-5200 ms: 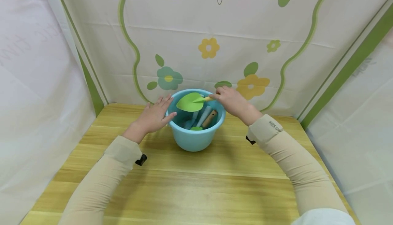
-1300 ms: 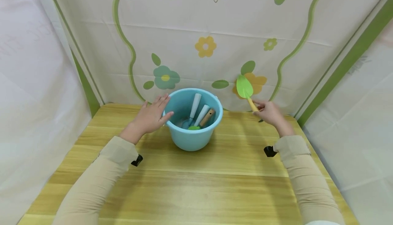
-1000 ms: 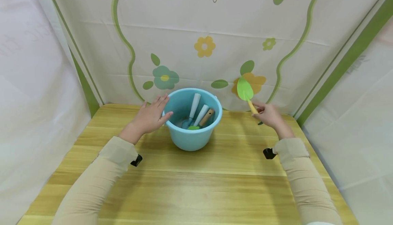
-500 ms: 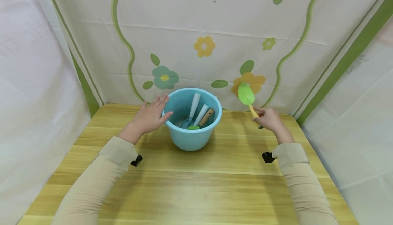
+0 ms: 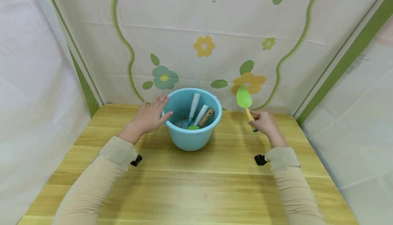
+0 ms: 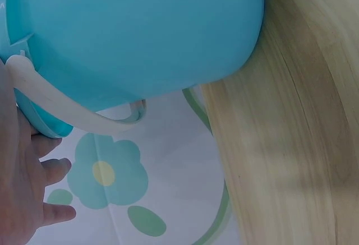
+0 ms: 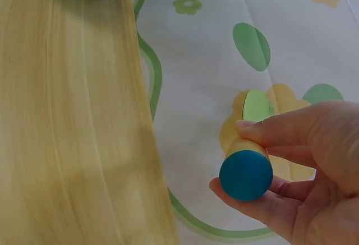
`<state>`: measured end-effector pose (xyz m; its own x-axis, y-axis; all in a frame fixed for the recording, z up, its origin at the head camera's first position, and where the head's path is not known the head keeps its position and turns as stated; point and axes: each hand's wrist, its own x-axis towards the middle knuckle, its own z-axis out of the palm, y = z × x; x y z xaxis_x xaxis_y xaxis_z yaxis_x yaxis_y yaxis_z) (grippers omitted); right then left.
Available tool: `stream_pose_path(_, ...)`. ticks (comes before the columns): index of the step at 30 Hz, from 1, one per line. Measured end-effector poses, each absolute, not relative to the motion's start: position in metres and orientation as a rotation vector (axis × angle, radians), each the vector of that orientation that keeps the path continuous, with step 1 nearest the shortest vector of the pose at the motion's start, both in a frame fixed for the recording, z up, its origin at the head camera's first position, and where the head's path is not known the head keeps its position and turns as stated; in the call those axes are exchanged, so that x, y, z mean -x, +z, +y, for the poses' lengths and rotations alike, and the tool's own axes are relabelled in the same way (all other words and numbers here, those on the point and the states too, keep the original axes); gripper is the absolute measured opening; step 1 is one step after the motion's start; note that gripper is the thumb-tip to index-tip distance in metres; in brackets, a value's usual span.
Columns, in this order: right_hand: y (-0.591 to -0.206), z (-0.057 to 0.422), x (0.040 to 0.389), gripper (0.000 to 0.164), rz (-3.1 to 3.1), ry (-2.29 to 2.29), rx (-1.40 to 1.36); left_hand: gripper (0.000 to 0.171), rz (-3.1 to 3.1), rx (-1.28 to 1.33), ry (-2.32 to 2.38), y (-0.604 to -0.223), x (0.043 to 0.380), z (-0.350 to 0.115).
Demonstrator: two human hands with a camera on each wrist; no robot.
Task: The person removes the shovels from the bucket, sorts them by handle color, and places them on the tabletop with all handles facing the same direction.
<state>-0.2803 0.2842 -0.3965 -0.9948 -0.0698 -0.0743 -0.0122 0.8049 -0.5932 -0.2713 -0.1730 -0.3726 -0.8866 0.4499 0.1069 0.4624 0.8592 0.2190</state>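
Note:
A light blue bucket [image 5: 191,139] stands upright near the back of the table. My left hand [image 5: 150,115] rests on its left rim with fingers spread; the left wrist view shows the white bucket handle [image 6: 67,102] hanging beside that hand. My right hand [image 5: 265,124] pinches a garden trowel [image 5: 244,97] by its yellow handle, to the right of the bucket. The trowel's green blade points up toward the back wall, and its handle ends in a dark blue cap [image 7: 245,175]. Inside the bucket lean two pale-handled tools [image 5: 194,103] and one with a wooden handle [image 5: 206,117].
The wooden table [image 5: 190,191] ends against a white cloth backdrop [image 5: 172,40] printed with flowers and leaves. Cloth side walls [image 5: 40,81] flank it left and right. Inside the bucket, low down, a green piece [image 5: 193,127] lies at the tools' foot.
Five seconds ago the trowel was over the bucket; my right hand has carried it to the right and turned its blade upward. Lately it has dropped slightly toward me. My left hand stays put.

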Motion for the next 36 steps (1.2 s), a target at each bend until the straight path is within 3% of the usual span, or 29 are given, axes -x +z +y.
stream_pose_path(36, -0.455, 0.268, 0.279, 0.058, 2.756, -1.111, -0.051, 0.075, -2.983, 0.723, -0.374, -0.374, 0.271, -0.173)
